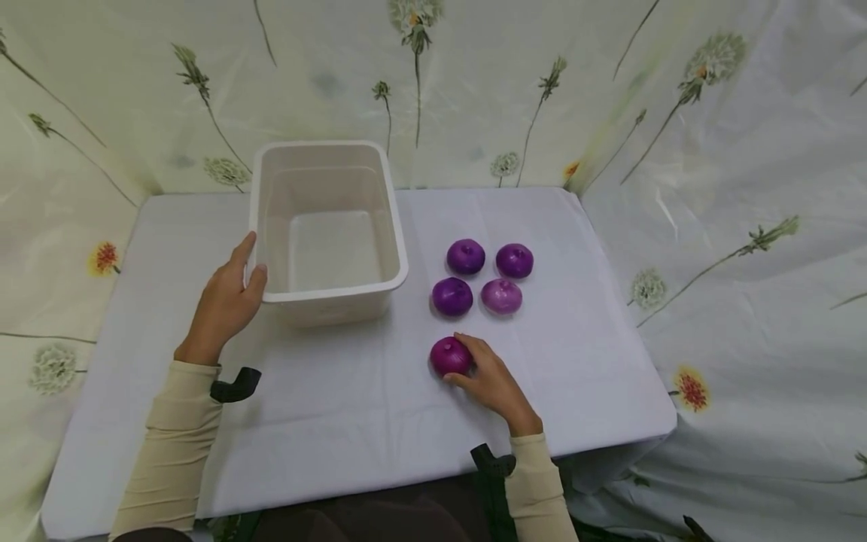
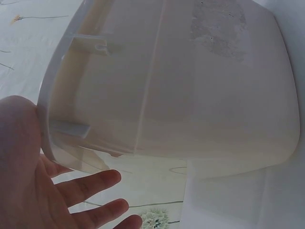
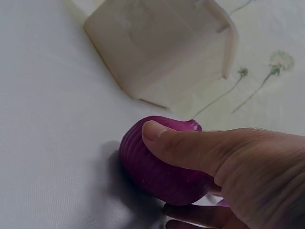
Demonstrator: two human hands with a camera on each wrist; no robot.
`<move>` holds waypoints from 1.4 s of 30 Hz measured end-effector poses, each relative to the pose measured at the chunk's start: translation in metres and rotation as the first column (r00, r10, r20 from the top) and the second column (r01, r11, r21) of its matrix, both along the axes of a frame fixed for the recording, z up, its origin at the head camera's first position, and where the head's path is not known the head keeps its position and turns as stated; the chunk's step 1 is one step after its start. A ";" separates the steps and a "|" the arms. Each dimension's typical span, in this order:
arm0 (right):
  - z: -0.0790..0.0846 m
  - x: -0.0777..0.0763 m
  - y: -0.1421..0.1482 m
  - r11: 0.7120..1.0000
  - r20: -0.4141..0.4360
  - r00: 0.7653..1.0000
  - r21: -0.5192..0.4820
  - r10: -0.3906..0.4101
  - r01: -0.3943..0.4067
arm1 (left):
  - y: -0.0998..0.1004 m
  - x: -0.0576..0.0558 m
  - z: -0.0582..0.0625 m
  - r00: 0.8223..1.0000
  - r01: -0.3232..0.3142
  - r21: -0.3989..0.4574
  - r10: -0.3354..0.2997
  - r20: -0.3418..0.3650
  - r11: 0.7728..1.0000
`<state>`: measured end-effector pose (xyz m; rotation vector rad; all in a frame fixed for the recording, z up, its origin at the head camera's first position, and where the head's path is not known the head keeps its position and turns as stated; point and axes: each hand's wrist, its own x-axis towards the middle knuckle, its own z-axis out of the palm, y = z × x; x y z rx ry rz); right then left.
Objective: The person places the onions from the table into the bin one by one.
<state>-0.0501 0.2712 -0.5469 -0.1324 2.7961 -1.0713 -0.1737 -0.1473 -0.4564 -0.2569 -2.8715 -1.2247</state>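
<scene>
My right hand (image 1: pixel 493 382) holds a red onion (image 1: pixel 450 356) low over the white tablecloth. In the right wrist view the thumb lies across the onion's purple skin (image 3: pixel 159 167), and the fingers reach round the far side. My left hand (image 1: pixel 229 305) grips the rim of a deep cream plastic tub (image 1: pixel 325 301) at its near left corner. The left wrist view has the thumb side at the rim and several fingers (image 2: pixel 97 186) spread beyond the tub wall (image 2: pixel 190 105). Inside the tub, the head view has only its bare floor.
Several more red onions sit in a loose cluster right of the tub, among them a darker onion (image 1: pixel 452 296) and a paler onion (image 1: pixel 501 296). The white-covered table (image 1: pixel 325 421) meets a flower-patterned curtain (image 1: pixel 460 98) behind. Dark wrist mounts (image 1: pixel 235 385) are on both sleeves.
</scene>
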 end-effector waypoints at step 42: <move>0.122 -0.080 -0.018 0.992 -0.344 0.934 -0.052 0.091 -0.116 | -0.007 -0.006 -0.005 1.000 0.011 0.003 -0.011 0.013 1.000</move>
